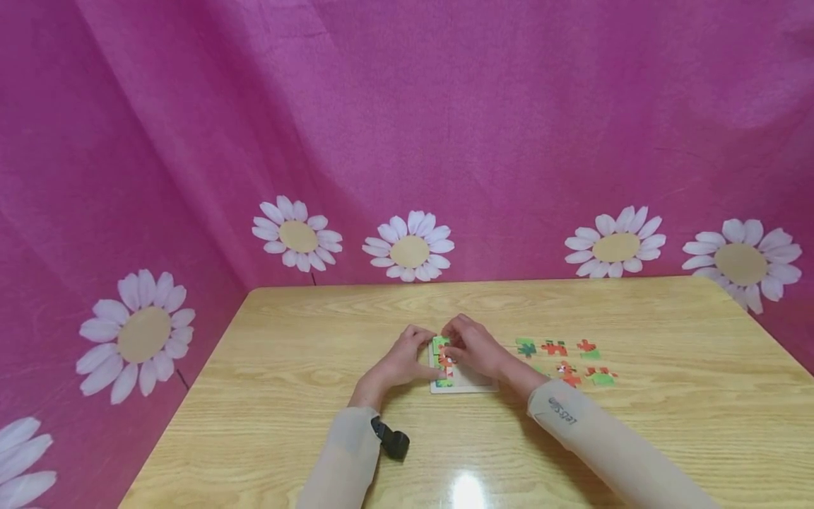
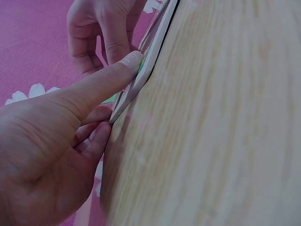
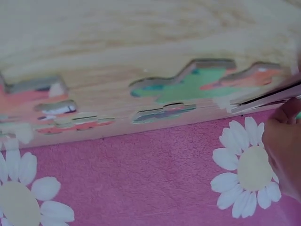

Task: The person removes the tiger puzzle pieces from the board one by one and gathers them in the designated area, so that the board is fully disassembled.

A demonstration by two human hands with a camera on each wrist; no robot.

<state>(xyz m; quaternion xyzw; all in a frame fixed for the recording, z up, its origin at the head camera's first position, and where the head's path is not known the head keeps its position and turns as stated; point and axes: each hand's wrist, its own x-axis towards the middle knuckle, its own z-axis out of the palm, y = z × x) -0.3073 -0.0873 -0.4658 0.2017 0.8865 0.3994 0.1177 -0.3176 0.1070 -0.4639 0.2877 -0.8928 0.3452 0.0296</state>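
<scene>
A shallow puzzle tray (image 1: 467, 389) lies on the table, with green and orange pieces along its left side. My left hand (image 1: 399, 362) holds the tray by that side, fingers at the far left corner and thumb across the pieces near the front. In the left wrist view, the thumb (image 2: 127, 63) presses down just inside the pale rim. My right hand (image 1: 478, 348) reaches over the tray from the right. Its curled fingers and thumb pinch an orange puzzle piece (image 1: 444, 361) at the left column, partly hidden by the hand.
Right of the tray lie several loose pieces, among them a dark green one (image 1: 526, 347), an orange one (image 1: 555, 348) and an orange-green one (image 1: 600, 376). Behind the wooden table (image 1: 318, 332) hangs a pink curtain (image 1: 496, 141) with white daisies.
</scene>
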